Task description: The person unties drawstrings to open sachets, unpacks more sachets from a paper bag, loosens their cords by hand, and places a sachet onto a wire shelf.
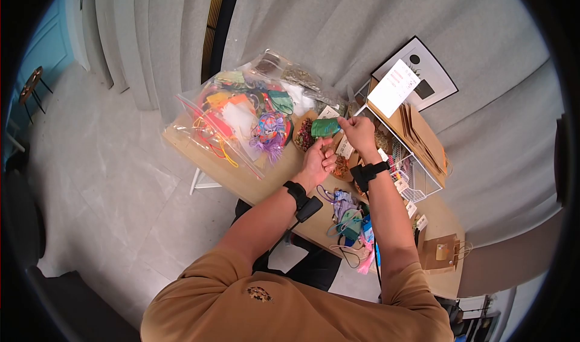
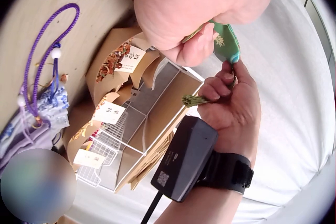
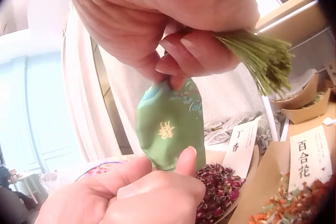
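Note:
Both hands hold a green sachet (image 3: 169, 124) with a gold character on it, raised over the table. The fingertips of my right hand (image 1: 359, 135) pinch its gathered top, beside a light blue patch. A green tassel (image 3: 262, 61) sticks out sideways from that same hand. Down at the lower edge, my left hand (image 1: 317, 164) grips the sachet between thumb and curled fingers. The left wrist view shows the sachet (image 2: 228, 45) partly behind the left hand. Right behind it stands a paper tray of dried rosebuds (image 3: 218, 187).
Clear plastic bags of colourful sachets and tassels (image 1: 270, 131) lie to the left. Paper trays with labels and dried orange petals (image 3: 299, 200) stand close by. A white wire rack (image 1: 423, 182) is at the right. More sachets (image 1: 347, 215) lie near the front edge.

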A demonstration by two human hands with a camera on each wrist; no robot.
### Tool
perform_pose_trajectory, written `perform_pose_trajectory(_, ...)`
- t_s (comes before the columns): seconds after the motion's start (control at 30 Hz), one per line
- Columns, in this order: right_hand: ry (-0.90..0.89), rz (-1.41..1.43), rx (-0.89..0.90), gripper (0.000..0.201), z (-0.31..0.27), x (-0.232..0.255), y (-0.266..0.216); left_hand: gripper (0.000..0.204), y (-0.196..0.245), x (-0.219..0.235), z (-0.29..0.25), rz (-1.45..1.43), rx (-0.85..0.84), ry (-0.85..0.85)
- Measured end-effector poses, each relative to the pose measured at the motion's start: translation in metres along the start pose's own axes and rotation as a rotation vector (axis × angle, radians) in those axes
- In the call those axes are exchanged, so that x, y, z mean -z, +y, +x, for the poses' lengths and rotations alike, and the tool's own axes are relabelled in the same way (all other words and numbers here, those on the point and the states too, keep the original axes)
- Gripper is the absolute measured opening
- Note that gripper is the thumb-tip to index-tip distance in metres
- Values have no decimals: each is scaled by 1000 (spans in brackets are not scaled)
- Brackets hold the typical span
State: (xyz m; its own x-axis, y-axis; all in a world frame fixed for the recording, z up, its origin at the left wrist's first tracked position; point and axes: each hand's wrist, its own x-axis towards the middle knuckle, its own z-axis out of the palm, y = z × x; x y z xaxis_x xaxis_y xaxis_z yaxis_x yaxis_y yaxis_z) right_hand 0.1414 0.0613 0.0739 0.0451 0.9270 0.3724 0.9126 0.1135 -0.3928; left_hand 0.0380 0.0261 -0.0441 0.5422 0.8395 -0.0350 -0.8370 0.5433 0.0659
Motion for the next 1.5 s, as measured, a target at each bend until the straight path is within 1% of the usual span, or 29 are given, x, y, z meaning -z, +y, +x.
perform_pose_trajectory(0.07, -13, 4, -30, 39, 1, -1, 2, 32, 0, 1, 0, -2, -8, 1)
perform_pose_trajectory(0.13, -36, 49, -105, 40, 1, -2, 1, 32, 0, 0, 0, 11, -3, 10)
perform_pose_trajectory(0.33, -37, 76, -125, 41, 2, -2, 1, 35, 3, 1, 0, 22, 4, 12)
perform_pose_trajectory(0.43, -6, 62, -80, 40, -1, -6, 1, 36, 4, -2, -3, -8, -13, 28)
perform_pose_trajectory(0.53, -19, 20, -35, 39, -7, -4, -6, 37, 3, -3, -4, -6, -13, 20)
perform_pose_trajectory(0.67, -11, 55, -52, 39, -10, -5, -3, 40, 3, -2, -3, 34, -22, 48)
perform_pose_trajectory(0.77, -6, 53, -9, 40, -11, -7, -1, 43, 3, 1, -1, 28, -30, 31)
perform_pose_trajectory(0.87, 16, 121, -47, 43, -11, -11, 2, 43, 5, 0, -1, 29, -31, 41)
perform_pose_trajectory(0.93, -24, 261, -188, 43, -9, -15, 7, 44, 6, -1, -2, 20, -24, 50)
perform_pose_trajectory(0.97, -26, 261, -186, 43, -8, -15, 10, 44, 6, -2, -2, 19, -26, 50)
perform_pose_trajectory(1.03, -181, 703, -345, 37, -11, -12, 8, 45, 6, -2, -3, 30, -10, 7)
perform_pose_trajectory(1.07, -183, 703, -343, 37, -12, -12, 6, 45, 7, -2, -3, 29, -13, 6)
perform_pose_trajectory(1.13, -178, 794, -410, 33, -17, -10, -4, 46, 6, -4, -4, 37, 4, -5)
perform_pose_trajectory(1.17, -180, 793, -410, 33, -18, -11, -4, 46, 6, -4, -4, 36, 3, -5)
perform_pose_trajectory(1.23, -199, 848, -476, 33, -21, -12, -5, 48, 6, -4, -3, 31, 30, -7)
perform_pose_trajectory(1.27, -200, 847, -476, 33, -23, -13, -6, 48, 5, -3, -2, 29, 29, -7)
perform_pose_trajectory(1.33, -217, 851, -498, 33, -26, -14, -11, 51, 6, -1, -1, 15, 35, -73)
perform_pose_trajectory(1.47, -238, 853, -519, 32, -26, -16, -9, 53, 6, -2, -2, -7, 32, -89)
perform_pose_trajectory(1.5, -205, 827, -521, 32, -28, -17, -9, 53, 6, -2, -2, -5, 31, -62)
